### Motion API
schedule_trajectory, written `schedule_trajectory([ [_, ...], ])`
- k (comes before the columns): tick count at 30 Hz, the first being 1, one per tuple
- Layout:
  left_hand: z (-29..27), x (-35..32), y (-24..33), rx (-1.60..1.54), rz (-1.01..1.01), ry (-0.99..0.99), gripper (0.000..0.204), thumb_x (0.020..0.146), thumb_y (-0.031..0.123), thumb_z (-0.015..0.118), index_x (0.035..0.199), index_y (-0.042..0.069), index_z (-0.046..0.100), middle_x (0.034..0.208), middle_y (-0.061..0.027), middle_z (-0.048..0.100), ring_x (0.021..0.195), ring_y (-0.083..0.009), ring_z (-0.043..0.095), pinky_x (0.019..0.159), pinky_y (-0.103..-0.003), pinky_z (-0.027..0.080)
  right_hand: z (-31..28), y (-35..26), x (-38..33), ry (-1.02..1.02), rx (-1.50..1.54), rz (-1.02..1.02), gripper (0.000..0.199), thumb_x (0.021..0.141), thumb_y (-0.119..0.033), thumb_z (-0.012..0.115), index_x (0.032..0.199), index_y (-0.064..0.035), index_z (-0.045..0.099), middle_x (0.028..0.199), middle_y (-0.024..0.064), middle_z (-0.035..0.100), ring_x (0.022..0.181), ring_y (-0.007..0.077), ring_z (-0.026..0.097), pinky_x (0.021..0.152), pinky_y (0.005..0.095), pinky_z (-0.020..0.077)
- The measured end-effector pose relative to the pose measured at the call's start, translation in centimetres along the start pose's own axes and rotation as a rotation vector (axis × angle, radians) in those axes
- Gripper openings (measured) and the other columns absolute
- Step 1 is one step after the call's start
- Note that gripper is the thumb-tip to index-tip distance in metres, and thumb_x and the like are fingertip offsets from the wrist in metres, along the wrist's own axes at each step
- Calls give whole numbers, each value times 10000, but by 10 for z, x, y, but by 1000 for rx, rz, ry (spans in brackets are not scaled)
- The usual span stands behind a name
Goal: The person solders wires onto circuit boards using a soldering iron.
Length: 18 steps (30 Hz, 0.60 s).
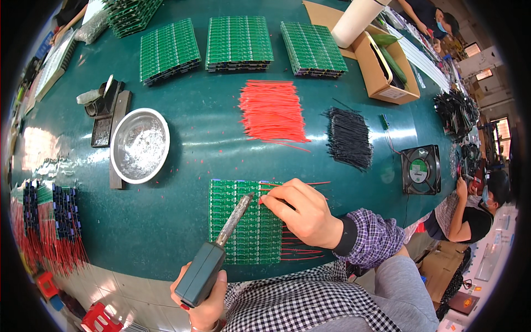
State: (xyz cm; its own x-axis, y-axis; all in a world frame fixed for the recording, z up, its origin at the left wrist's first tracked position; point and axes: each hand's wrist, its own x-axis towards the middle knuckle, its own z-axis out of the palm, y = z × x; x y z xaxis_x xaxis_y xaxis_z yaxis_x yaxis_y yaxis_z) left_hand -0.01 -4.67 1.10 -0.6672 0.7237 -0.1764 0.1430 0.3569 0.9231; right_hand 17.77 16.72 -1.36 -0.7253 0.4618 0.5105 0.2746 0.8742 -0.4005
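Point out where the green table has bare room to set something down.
Bare table lies between the metal bowl and red wires, and left of the near circuit panel, below the bowl. The far edge is crowded with panel stacks; black wires and fan fill the right.

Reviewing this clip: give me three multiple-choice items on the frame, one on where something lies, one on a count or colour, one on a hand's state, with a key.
1. Where is the metal bowl?
A. left of the red wires
B. beside the fan
C. inside the cardboard box

2. How many separate stacks of circuit boards lie side by side just beyond the red wires?
A. one
B. three
C. six

3. What does the left hand hold?
A. nothing
B. a black wire
C. a soldering iron

Key: 1 A, the bowl lies left of the wires. 2 B, three stacks show. 3 C, its fingers wrap the iron's handle while the right hand rests on the board panel.
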Motion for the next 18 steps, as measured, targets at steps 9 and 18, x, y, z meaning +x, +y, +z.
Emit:
schedule_trajectory([
  [9, 4, 6, 10, 53, -2, -25, 309, 696, 13, 866, 972, -36, 736, 864, -63, 721, 726, -136, 652, 665, -281, 516, 2, 0, -1, -29, -33, 11, 241, 739, -15, 725, 971, 34, 681, 909, 88, 629, 805, 220, 628, 662, 322, 550],
  [18, 5, 6, 12, 79, -28, -38, 301, 695, 19, 872, 954, -34, 728, 851, -56, 706, 711, -133, 628, 649, -290, 499, 2, -1, -1, -31, -40, 18, 251, 728, -7, 734, 971, 42, 697, 925, 102, 645, 786, 229, 630, 635, 317, 541],
])
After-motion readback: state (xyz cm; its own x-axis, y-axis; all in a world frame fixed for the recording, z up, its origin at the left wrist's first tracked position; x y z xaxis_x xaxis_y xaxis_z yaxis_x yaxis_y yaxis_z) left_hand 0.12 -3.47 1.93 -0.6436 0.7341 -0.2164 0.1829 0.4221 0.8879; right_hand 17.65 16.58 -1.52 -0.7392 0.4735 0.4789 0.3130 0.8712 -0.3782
